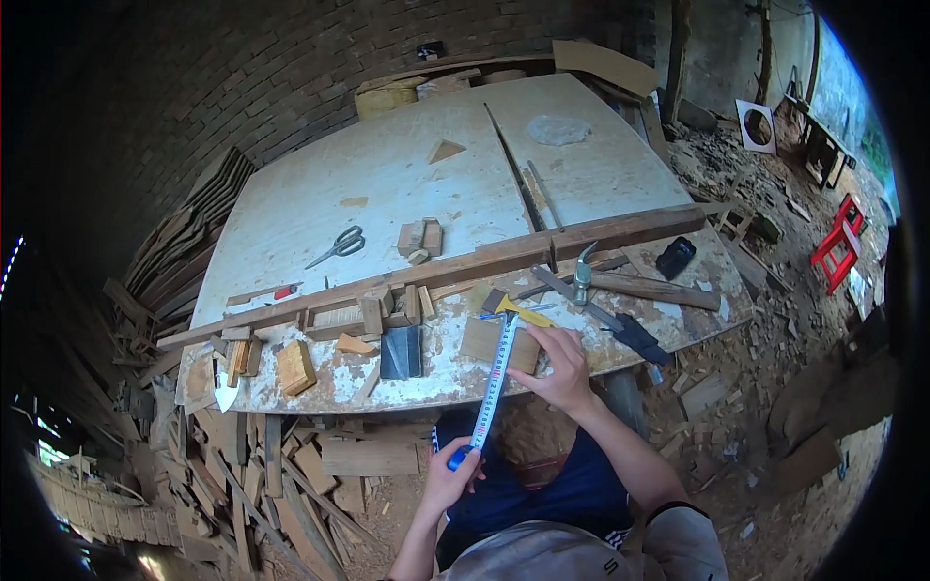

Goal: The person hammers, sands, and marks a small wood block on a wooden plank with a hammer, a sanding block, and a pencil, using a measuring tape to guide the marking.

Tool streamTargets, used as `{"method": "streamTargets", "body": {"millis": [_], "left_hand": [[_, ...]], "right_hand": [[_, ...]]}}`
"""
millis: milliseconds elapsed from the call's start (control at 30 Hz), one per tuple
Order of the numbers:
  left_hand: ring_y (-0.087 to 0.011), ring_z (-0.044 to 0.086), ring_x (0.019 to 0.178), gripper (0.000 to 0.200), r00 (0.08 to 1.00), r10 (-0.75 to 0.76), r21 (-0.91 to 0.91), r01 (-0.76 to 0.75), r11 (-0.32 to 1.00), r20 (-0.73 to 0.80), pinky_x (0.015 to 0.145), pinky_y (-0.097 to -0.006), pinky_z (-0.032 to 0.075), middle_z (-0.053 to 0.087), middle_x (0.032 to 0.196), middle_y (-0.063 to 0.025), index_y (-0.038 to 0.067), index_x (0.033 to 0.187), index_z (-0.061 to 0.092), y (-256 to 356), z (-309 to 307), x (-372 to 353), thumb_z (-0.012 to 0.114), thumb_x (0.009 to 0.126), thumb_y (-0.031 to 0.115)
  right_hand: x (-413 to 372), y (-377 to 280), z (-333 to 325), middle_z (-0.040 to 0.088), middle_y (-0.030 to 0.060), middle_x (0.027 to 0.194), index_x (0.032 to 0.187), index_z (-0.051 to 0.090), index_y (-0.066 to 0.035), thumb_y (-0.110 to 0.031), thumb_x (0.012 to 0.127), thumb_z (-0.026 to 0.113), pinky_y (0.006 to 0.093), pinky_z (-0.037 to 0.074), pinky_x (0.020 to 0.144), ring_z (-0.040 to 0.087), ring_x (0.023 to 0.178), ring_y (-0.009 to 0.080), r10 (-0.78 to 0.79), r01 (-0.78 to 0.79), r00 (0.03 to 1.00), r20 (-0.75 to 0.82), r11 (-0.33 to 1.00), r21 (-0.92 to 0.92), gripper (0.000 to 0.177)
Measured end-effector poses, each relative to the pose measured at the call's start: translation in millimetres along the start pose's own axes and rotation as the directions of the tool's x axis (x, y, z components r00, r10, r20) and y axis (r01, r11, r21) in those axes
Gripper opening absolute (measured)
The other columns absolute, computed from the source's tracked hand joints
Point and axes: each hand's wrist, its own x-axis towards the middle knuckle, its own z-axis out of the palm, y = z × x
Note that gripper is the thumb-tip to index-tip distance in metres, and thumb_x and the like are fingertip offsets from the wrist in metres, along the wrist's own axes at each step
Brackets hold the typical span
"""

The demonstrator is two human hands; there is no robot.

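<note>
My left hand (455,470) is closed round a blue tape measure (462,458) in front of the table's near edge. Its white blade (492,392) is drawn out, slanting up and away across a flat wooden block (480,339). My right hand (560,368) grips the block's right side, thumb near the blade and fingers over the far edge. Just beyond the block lies a yellow-handled tool (528,314). A claw hammer (582,276) with a wooden handle rests farther right, over a dark flat blade whose black wrapped handle (637,336) points towards me.
Across the worktable (368,213) runs a long wooden beam (436,271). Scissors (337,245) and a small block stack (419,237) lie behind it. A dark-faced block (401,351) and a yellowish block (294,368) sit near the front edge. Scrap wood (262,489) covers the floor.
</note>
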Motion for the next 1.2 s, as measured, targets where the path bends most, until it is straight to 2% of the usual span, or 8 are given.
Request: {"method": "streamTargets", "body": {"millis": [167,333,867,967,1200], "left_hand": [[-0.0118,0.073,0.072,0.029,0.999,-0.028,0.011,0.029,1.0,-0.022,0.052,-0.0248,0.054,0.073,0.086,-0.0048,0.002,0.133,0.071,10,-3,-4,0.069,0.113,0.024],[-0.0121,0.073,0.072,0.029,0.998,-0.066,-0.013,0.066,0.998,0.0,0.052,-0.025,0.054,0.072,0.086,-0.0049,0.003,0.133,0.071,10,-4,-8,0.068,0.113,0.024],[-0.0113,0.073,0.071,0.03,0.998,-0.061,0.01,0.061,0.998,0.006,0.051,-0.0241,0.053,0.072,0.086,-0.0043,0.003,0.134,0.071,14,-2,-11,0.068,0.113,0.024],[-0.011,0.072,0.071,0.03,0.999,-0.052,0.022,0.052,0.998,-0.006,0.051,-0.024,0.052,0.072,0.085,-0.0042,0.003,0.134,0.071,15,-4,-10,0.068,0.113,0.024],[-0.0104,0.071,0.069,0.03,0.999,-0.038,0.027,0.038,0.999,-0.012,0.05,-0.0238,0.049,0.073,0.085,-0.0047,0.003,0.134,0.072,20,-7,-10,0.069,0.113,0.024]], "right_hand": [[-3,0,-1,0.075,0.0159,0.124,0.138,0.071,0.0,-0.027,0.068,0.106,0.0459,0.055,0.1,0.069,0.113,0.0355,0.019,-0.019,1.0,-0.013,1.0,-0.011,0.082],[-5,3,0,0.075,0.0165,0.126,0.136,0.072,0.0,-0.024,0.067,0.106,0.0458,0.054,0.102,0.068,0.116,0.0359,0.106,-0.105,0.993,-0.058,0.994,0.031,0.08],[-5,2,0,0.076,0.0153,0.132,0.132,0.072,-0.002,-0.019,0.066,0.105,0.0448,0.053,0.106,0.07,0.118,0.0352,0.144,-0.144,0.983,-0.114,0.99,0.012,0.075],[-7,4,-1,0.075,0.0147,0.135,0.135,0.07,-0.003,-0.022,0.071,0.104,0.0465,0.05,0.103,0.072,0.117,0.0335,0.119,-0.12,0.988,-0.098,0.993,-0.003,0.075],[-10,5,3,0.074,0.0133,0.137,0.136,0.069,-0.005,-0.023,0.073,0.104,0.0454,0.051,0.101,0.071,0.115,0.0339,0.154,-0.153,0.984,-0.091,0.988,0.017,0.074]]}}
